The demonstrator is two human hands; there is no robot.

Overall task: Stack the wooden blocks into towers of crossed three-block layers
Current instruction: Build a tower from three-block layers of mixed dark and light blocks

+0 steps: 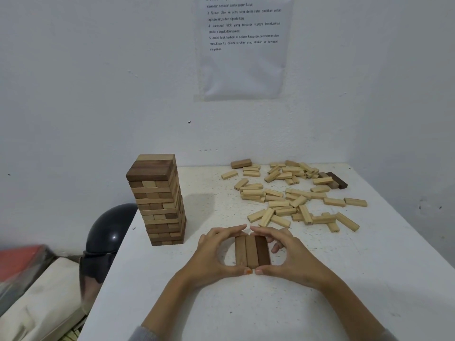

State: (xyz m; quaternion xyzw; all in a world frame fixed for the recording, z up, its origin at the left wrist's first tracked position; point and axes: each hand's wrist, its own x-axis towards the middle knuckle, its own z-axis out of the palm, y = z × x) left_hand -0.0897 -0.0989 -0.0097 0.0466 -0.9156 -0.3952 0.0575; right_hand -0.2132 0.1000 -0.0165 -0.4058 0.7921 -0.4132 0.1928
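Note:
Three brown wooden blocks (251, 253) lie side by side on the white table (246, 311), forming one flat layer; the rightmost is darkest. My left hand (214, 254) curves round the layer's left side, thumb at the near ends and fingers at the far ends. My right hand (290, 254) mirrors it on the right side. Both thumbs nearly meet at the front. A tall finished tower (160, 200) of crossed layers stands to the left, near the table's left edge. Several loose pale blocks (290, 195) lie scattered at the back right.
A few darker blocks (337, 179) sit at the far right of the pile. The wall (98, 82) with a printed sheet (243, 45) stands behind. Beside the table's left edge sit a black helmet (108, 232) and a cloth bag (41, 303).

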